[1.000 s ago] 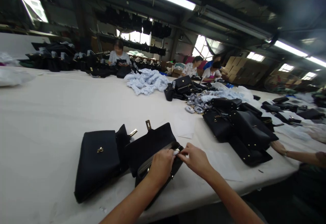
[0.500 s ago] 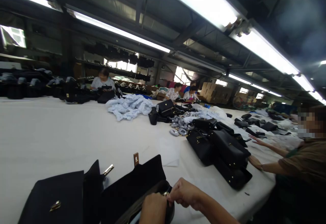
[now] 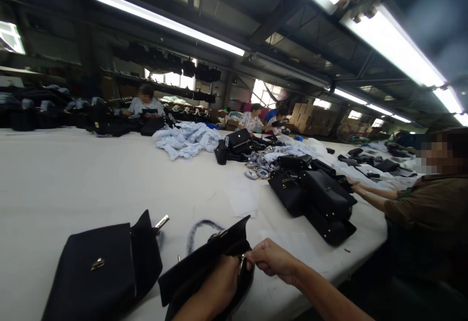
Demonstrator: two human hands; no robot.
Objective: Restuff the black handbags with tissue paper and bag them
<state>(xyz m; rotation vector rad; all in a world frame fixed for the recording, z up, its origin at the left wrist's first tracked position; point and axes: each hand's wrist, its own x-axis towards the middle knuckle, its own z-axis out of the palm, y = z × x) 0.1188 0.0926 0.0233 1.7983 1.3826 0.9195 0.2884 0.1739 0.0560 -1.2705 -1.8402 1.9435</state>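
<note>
An open black handbag [image 3: 204,261] stands at the near edge of the table with its flap raised. Its grey-wrapped handle [image 3: 191,236] sticks up behind the flap. My left hand [image 3: 224,277] reaches into the bag's mouth and is closed at the inner edge, its fingertips partly hidden. At the bag's right end my right hand [image 3: 272,258] pinches a small gold zipper pull [image 3: 242,258], close to my left fingers. To the left lies a second black handbag [image 3: 95,272], with a gold turn lock on its front and its flap folded out to the right.
A pile of black handbags [image 3: 325,194] lies to the right, where a co-worker [image 3: 427,199] reaches in. White paper sheets [image 3: 241,194], grey-wrapped rings [image 3: 258,172] and a pale blue wrapping heap [image 3: 188,140] are farther back. More people sit across the white table [image 3: 91,179].
The handbag has turned and its flap stands steeper, so the handle now shows. My left hand is deeper inside, and my right hand stays pinched at the zipper end. The co-worker's hands moved together onto the pile.
</note>
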